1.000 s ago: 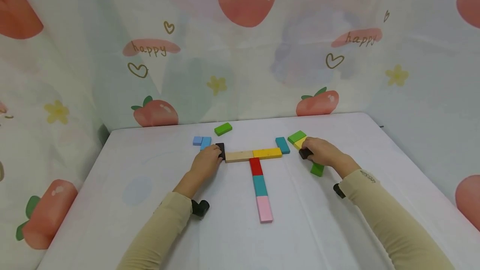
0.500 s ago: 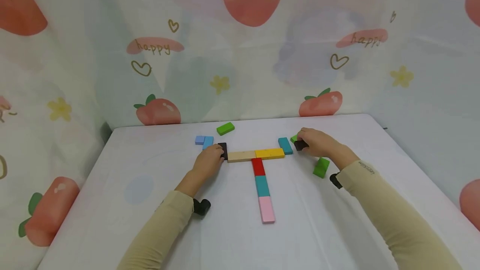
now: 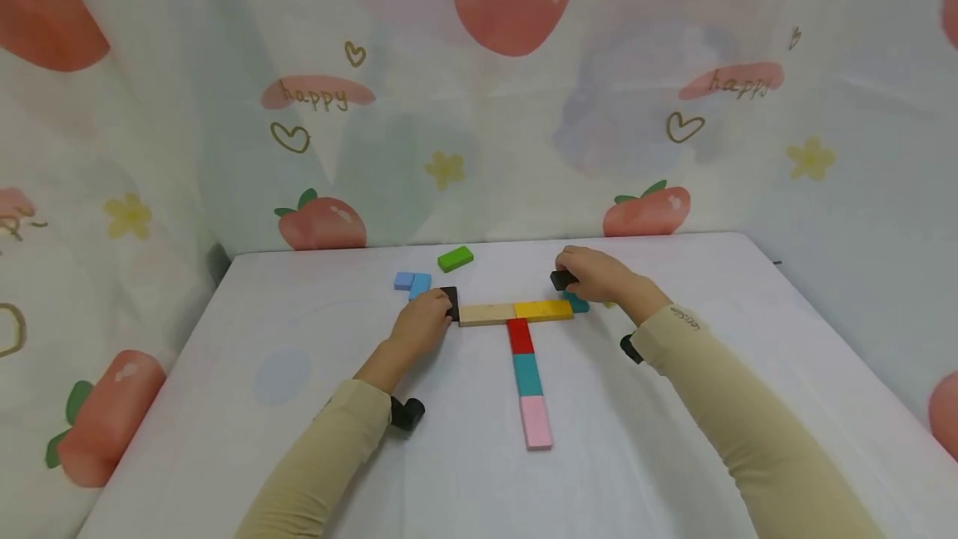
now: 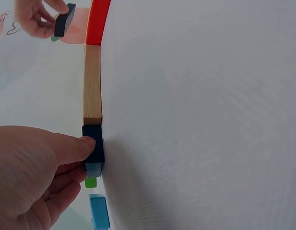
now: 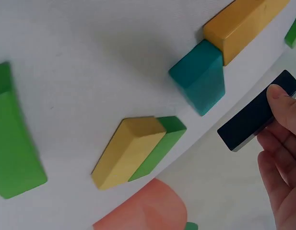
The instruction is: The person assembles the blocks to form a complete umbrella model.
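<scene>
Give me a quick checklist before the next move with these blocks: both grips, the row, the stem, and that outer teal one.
1. Right hand grip: ok, it pinches the lifted black block between thumb and fingers.
2. Left hand grip: ok, it holds the other black block at one end of the row.
3. Row: ok, wood block and yellow block lie end to end.
4. Stem: ok, red block, middle teal block and pink block line up.
5. Head view of outer teal block: not ok, right hand partly hides it.
6. Lifted black block lined up above it: cannot tell from these angles.
</scene>
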A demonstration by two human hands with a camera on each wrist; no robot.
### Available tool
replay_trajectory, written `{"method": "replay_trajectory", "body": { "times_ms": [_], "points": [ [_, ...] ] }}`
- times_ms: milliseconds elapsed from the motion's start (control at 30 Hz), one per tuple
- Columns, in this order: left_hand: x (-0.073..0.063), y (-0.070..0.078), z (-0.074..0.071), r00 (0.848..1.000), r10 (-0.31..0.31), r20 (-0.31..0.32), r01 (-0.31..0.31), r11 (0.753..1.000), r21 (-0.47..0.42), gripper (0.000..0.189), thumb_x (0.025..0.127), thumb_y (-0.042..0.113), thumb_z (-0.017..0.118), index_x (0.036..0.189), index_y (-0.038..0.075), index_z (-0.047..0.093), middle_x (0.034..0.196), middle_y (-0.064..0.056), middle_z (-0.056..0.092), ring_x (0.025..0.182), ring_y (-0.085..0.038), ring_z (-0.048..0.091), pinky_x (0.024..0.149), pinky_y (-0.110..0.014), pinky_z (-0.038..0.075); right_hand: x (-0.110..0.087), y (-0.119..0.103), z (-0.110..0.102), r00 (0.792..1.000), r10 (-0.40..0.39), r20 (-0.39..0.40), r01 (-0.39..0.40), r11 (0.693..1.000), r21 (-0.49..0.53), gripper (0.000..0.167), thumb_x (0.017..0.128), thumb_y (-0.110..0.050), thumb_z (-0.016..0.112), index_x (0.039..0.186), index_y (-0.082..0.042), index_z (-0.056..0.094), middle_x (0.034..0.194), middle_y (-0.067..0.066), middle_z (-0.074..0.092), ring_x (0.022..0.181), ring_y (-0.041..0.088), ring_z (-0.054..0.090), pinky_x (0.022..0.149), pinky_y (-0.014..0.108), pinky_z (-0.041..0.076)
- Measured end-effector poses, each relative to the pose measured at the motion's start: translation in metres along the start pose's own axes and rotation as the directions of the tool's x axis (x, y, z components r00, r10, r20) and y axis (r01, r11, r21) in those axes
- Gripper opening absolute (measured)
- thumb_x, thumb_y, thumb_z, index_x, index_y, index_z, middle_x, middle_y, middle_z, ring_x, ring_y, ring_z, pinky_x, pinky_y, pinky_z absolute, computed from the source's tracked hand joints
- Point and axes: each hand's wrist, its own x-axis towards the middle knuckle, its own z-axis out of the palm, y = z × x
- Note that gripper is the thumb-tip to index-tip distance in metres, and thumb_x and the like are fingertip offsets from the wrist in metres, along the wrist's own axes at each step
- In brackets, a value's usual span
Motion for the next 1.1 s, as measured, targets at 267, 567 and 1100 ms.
{"method": "replay_trajectory", "body": {
  "times_ms": [267,567,1100],
  "points": [
    [0.0,-0.001,-0.001,1.0,0.006,-0.001,-0.006,1.0,0.019,0.019,0.087,0.01,0.063,0.102,-0.001,0.065,0.108,-0.012,0.06,0.1,-0.024,0.058,0.085,-0.032,0.047,0.032,-0.025,0.007,1.0,-0.001,0.027,0.0,1.0,0.019,0.022,0.08,-0.005,0.071,0.099,-0.003,0.06,0.093,0.007,0.054,0.086,0.024,0.05,0.081,0.035,0.047],
    [0.0,0.001,-0.001,1.0,0.016,-0.007,-0.016,0.999,0.036,0.016,0.087,0.01,0.064,0.099,0.0,0.066,0.106,-0.011,0.06,0.097,-0.023,0.059,0.083,-0.031,0.048,0.048,-0.04,0.019,0.998,-0.045,0.034,0.044,0.999,0.021,0.021,0.08,-0.003,0.069,0.099,-0.002,0.06,0.093,0.008,0.055,0.085,0.023,0.049,0.081,0.034,0.046],
    [0.0,0.0,-0.004,1.0,0.028,-0.003,-0.028,0.999,0.038,0.018,0.086,0.009,0.064,0.1,-0.002,0.066,0.105,-0.012,0.06,0.097,-0.023,0.059,0.084,-0.03,0.048,0.065,-0.045,0.037,0.996,-0.008,0.085,0.011,0.999,-0.036,0.025,0.081,-0.004,0.069,0.103,-0.001,0.059,0.094,0.007,0.054,0.087,0.023,0.05,0.086,0.034,0.045]
  ]
}}
